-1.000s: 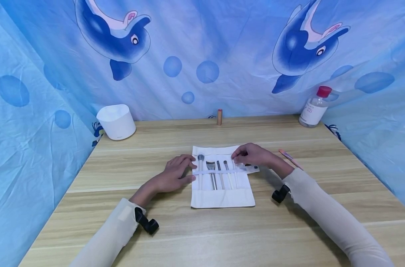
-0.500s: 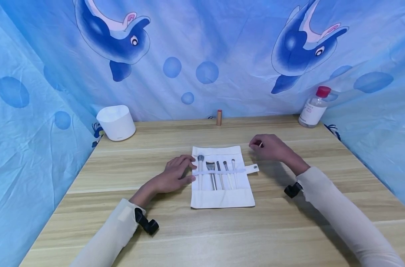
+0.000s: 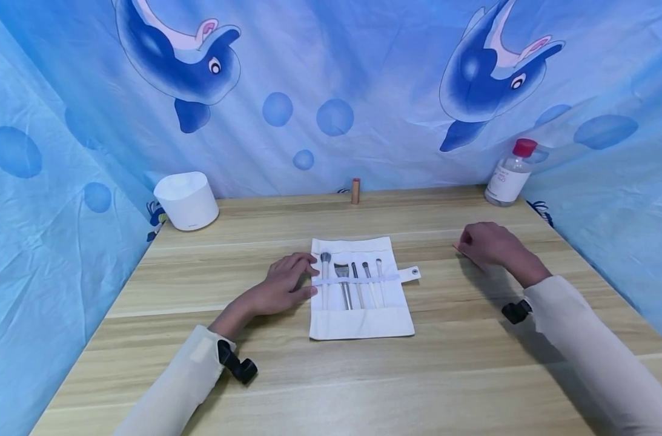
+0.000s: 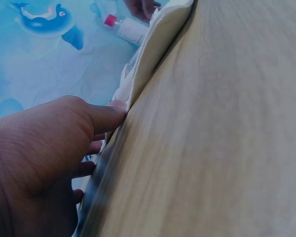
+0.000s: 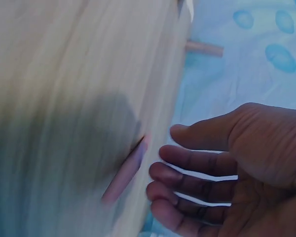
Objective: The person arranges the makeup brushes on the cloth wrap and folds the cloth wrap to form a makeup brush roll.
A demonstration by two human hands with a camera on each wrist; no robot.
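Observation:
A white fabric brush roll [image 3: 362,325] lies unfolded on the table, a strap across its several makeup brushes. Among these are a fluffy brush [image 3: 326,258] at the left and a flat wide brush [image 3: 342,272]. My left hand [image 3: 284,284] rests at the roll's left edge; in the left wrist view its thumb [image 4: 111,114] touches the edge. My right hand [image 3: 491,245] hovers at the right over a slim pink brush [image 5: 124,175] lying on the wood. Its fingers are loosely bent and apart from that brush, which the hand mostly hides in the head view.
A white rounded container [image 3: 186,201] stands at the back left. Near the back edge is a small brown tube [image 3: 355,191]; a clear bottle with a red cap [image 3: 508,175] is at the back right. Blue dolphin-print curtain [image 3: 336,60] hangs behind the table.
My right hand has left the roll's right side and moved rightward to above the pink brush. The small brush it was touching stays in the roll. The left hand has stayed put.

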